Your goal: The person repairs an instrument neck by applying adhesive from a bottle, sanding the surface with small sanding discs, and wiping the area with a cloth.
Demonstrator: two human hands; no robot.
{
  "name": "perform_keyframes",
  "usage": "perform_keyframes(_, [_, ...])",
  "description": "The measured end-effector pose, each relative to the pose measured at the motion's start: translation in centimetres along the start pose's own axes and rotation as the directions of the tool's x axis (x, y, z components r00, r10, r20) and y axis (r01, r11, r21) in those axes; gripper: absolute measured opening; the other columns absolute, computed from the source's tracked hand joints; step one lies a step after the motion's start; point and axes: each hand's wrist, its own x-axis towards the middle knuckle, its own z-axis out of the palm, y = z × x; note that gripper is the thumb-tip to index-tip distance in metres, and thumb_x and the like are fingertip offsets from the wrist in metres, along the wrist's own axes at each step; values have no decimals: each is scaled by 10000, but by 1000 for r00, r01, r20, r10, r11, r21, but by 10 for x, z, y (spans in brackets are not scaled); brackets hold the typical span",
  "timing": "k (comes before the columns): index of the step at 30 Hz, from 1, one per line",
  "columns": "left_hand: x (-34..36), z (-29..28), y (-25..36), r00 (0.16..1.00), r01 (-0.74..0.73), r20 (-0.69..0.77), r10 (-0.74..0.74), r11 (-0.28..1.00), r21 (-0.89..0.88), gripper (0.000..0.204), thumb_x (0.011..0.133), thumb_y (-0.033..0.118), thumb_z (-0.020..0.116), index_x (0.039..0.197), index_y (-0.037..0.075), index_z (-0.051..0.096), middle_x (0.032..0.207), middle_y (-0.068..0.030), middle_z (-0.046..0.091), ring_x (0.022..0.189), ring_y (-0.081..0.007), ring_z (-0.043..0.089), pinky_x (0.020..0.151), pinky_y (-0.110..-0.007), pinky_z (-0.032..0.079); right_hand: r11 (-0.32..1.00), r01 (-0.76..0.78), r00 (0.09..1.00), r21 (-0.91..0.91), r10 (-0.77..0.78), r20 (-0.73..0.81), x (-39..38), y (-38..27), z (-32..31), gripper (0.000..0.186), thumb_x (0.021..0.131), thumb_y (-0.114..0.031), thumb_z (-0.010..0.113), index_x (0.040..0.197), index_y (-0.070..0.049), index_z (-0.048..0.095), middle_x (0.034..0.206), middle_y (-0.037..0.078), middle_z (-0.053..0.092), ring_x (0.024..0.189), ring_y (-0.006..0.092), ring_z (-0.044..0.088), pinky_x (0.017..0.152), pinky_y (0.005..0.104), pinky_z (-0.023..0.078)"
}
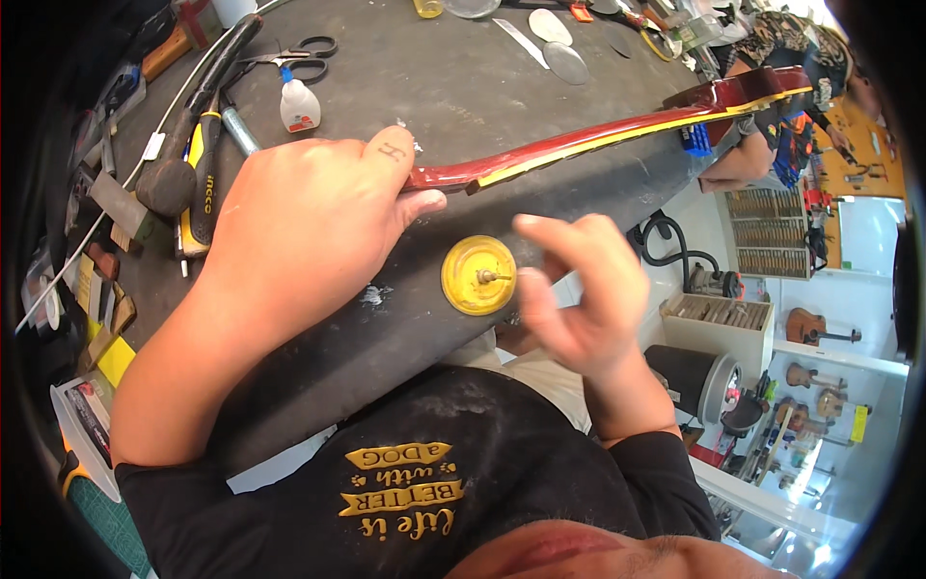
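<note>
The left hand (318,207) is closed on the near end of a long, glossy dark-red wooden guitar neck (569,141) with a yellow strip along its side, thumb below and forefinger above. From that grip, the neck's long axis runs to the right and slightly forward, its wider end farthest off, near another person (796,39). The right hand (588,294) is open and half-curled, thumb and forefinger parted, with nothing visible between them; the neck passes ahead of it, apart from its fingers. Just left of the right fingertips sits a round, shallow yellow dish (465,262) with a short stem at its centre, nearer this hand than the left; touching or not, I cannot tell. Beyond the left hand stands a small white plastic bottle (300,104).
</note>
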Motion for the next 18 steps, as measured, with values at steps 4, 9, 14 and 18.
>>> perform_keyframes(4, [2,0,2,998,22,53,-22,1000,5,414,1023,345,881,1039,34,609,808,-167,711,774,-411,749,677,-522,575,967,-155,987,200,160,-10,-25,16,3,405,879,-61,895,1267,-1,798,1010,114,759,872,298,697,798,410,545])
perform_keyframes(9, [3,1,4,998,33,51,-34,999,5,428,1008,334,897,1025,32,594,798,-156,702,761,-404,742,666,-512,567,983,-125,989,131,112,101,-43,21,25,380,904,-59,908,1272,-10,829,1164,141,746,1040,302,697,925,411,555])
perform_keyframes(14, [2,0,3,999,30,32,-29,999,-29,424,1000,331,900,1032,36,598,799,-151,699,758,-396,742,658,-509,564,991,-84,992,104,73,104,-39,20,35,381,849,-71,945,1227,-77,892,1270,124,772,1152,360,718,1037,466,572])
perform_keyframes(18, [1,1,3,997,36,65,-35,999,-2,413,1006,337,887,1038,38,604,806,-143,705,764,-391,747,658,-512,570,991,-24,996,135,35,-78,-11,22,-2,181,1019,-110,854,1178,-27,831,1375,178,813,1273,382,762,1122,503,591])
